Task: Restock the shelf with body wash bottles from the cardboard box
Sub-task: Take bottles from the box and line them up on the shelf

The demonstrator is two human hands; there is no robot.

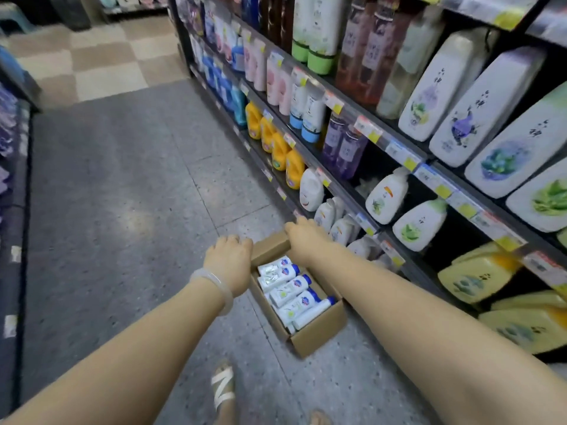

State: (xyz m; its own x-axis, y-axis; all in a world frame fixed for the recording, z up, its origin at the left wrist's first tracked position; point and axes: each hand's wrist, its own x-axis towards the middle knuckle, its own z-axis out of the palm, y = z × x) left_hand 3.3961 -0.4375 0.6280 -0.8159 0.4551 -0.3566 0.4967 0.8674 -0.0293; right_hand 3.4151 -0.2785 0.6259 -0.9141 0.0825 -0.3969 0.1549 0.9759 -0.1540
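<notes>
An open cardboard box (319,335) sits low in the aisle beside the shelf (362,207). Inside it lie several white body wash bottles (291,291) with blue caps, packed side by side. My left hand (228,259) grips the box's left rim near its far end, fingers curled over the edge. The far right corner of the box is held by my right hand (306,240), whose fingertips are hidden behind the cardboard. Whether the box rests on the floor or hangs just above it, I cannot tell.
The shelf on the right is packed with bottles: white pump bottles (388,197), yellow jugs (276,142), large white packs (478,105). Another rack (12,179) lines the left side. Grey floor (122,194) runs between them. My sandalled foot (223,391) stands below the box.
</notes>
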